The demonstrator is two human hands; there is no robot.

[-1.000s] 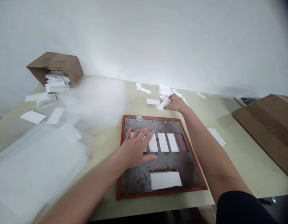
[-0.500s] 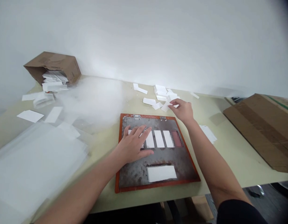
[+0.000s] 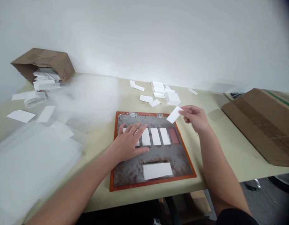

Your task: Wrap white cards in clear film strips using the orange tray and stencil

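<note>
A rusty grey metal plate with an orange rim (image 3: 132,170) lies on the table in front of me. It has a row of narrow slots holding white cards (image 3: 155,136) and one reddish slot (image 3: 173,135) at the right end. A wider white card (image 3: 157,170) sits in a slot near the plate's front. My left hand (image 3: 128,143) lies flat and open over the left slots. My right hand (image 3: 195,117) hovers above the plate's right edge, pinching a small white card (image 3: 174,114).
A loose pile of white cards (image 3: 166,93) lies behind the plate. A tipped cardboard box (image 3: 42,61) spilling cards is at the far left. Clear plastic sheets (image 3: 32,159) cover the left. A flattened cardboard box (image 3: 266,122) lies at the right. The table edge is near.
My right hand has picked one white card from the pile behind the plate and drawn it back toward the plate's right side. The left hand stayed on the slots.
</note>
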